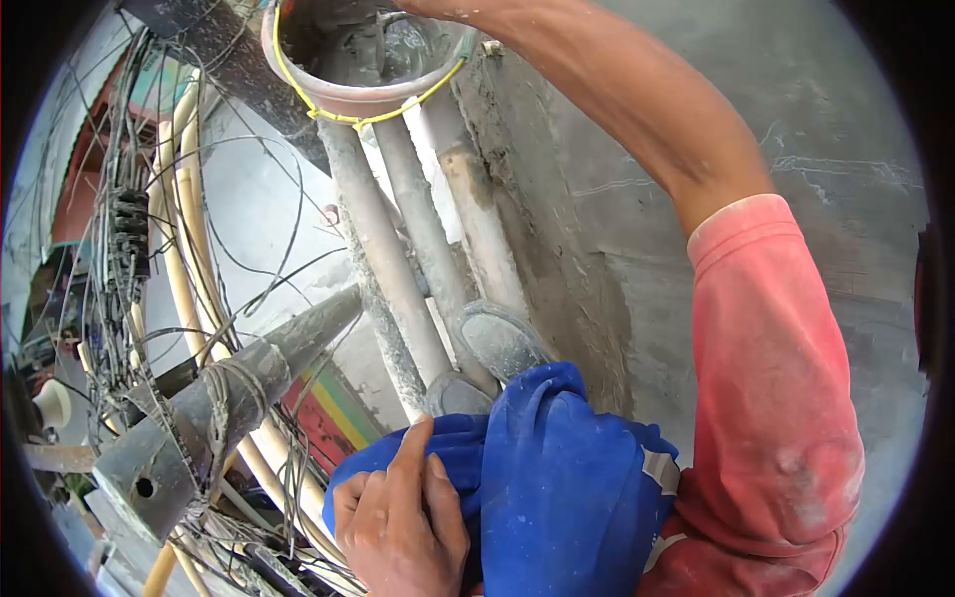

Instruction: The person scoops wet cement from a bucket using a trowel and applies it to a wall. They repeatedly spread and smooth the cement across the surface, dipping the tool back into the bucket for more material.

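A bucket (368, 99) of wet grey mortar (373, 50) sits at the top of the view, with a yellow cord slung along its rim. My right hand (438, 6) reaches to the bucket's upper side; its fingers are cut off by the frame edge, so what they hold cannot be seen. Low in the view is my left hand (403, 522), in front of my blue trousers (567, 488). Its index finger points forward, the other fingers are partly curled, and no object shows in it.
My grey-dusted shoes (502, 338) rest on mortar-splashed poles (383, 249) high above the ground. A grey plastered wall (736, 149) rises on the right. To the left are tangled black cables (129, 219), bamboo poles (189, 189) and a thick metal tube (219, 408).
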Motion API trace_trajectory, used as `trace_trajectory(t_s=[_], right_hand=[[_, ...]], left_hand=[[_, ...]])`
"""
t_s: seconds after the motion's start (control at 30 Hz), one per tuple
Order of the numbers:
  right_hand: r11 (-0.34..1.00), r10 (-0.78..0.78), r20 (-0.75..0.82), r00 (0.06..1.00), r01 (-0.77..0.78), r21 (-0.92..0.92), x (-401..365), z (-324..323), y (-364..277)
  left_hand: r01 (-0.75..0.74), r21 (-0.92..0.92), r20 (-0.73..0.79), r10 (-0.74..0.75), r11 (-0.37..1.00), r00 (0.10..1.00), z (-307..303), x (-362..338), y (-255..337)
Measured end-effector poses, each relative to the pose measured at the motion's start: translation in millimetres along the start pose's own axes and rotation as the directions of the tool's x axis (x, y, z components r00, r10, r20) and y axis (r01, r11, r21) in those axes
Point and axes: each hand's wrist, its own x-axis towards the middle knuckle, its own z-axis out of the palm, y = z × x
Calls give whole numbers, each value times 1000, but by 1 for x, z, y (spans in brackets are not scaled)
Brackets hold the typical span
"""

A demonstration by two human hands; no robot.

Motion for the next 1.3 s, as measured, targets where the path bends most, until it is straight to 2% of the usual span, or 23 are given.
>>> trace_trajectory(t_s=[0.07,0.13,0.17,0.2,0.27,0.3,0.37,0.4,0.47,0.5,0.57,0.67,0.77,0.87,0.9,0.97,1.0,1.03,1.07,1.2,1.23,1.3], right_hand=[[1000,-8,-62,998,6,-25,8,2,-3],[996,65,160,985,-56,-63,15,-1,-4],[995,93,162,982,-87,-44,17,-2,-6],[995,90,155,984,-84,-44,20,2,-5],[973,225,-4,974,-225,52,24,9,-6],[973,226,-11,974,-225,50,27,13,-11],[982,168,170,971,-151,-110,33,13,-20],[980,176,162,971,-157,-121,30,-4,-24],[917,18,203,979,65,-393,17,-48,-46],[916,24,200,980,58,-398,14,-53,-54],[866,-68,124,990,120,-486,12,-54,-71],[862,-121,167,978,187,-471,15,-61,-80],[851,-142,98,985,172,-497,15,-74,-88],[925,-94,100,991,124,-358,13,-83,-92],[925,-86,97,992,116,-361,13,-80,-93],[989,66,100,993,-52,-142,12,-74,-99],[989,65,95,993,-51,-137,9,-72,-100],[987,160,132,978,-159,-18,4,-71,-97],[959,242,181,953,-263,102,-1,-70,-96],[884,342,339,876,-422,200,-21,-79,-89],[887,335,331,882,-414,206,-23,-73,-88],[785,458,300,837,-539,306,-29,-68,-86]], left_hand=[[-18,13,-28,18,1000,999,-1,1,-2],[-20,17,3,20,1000,1000,0,3,-3],[-16,41,-66,19,999,998,6,5,0],[-13,41,-73,16,999,997,6,6,1],[16,21,-46,-15,1000,999,4,7,3],[15,23,-54,-14,1000,998,2,8,1],[-67,62,-58,71,996,996,0,8,-3],[-78,64,-68,82,995,994,1,8,-3],[-64,36,-59,66,997,996,3,8,-3],[-69,40,-63,71,997,995,3,8,-3],[-70,49,-60,73,996,996,3,7,-3],[-50,69,-48,54,996,997,2,6,-4],[-59,71,-47,63,996,997,4,4,-4],[-81,107,-40,85,991,996,5,3,-3],[-86,114,-42,91,990,995,5,3,-2],[-53,94,-71,60,994,996,7,2,2],[-47,98,-74,55,994,996,7,1,2],[-58,91,-67,64,994,996,6,0,3],[-61,84,-60,66,995,996,5,-1,2],[-70,111,-83,80,991,993,4,-1,2],[-89,82,-93,96,993,991,5,0,3],[-120,46,-103,124,992,987,7,1,0]])
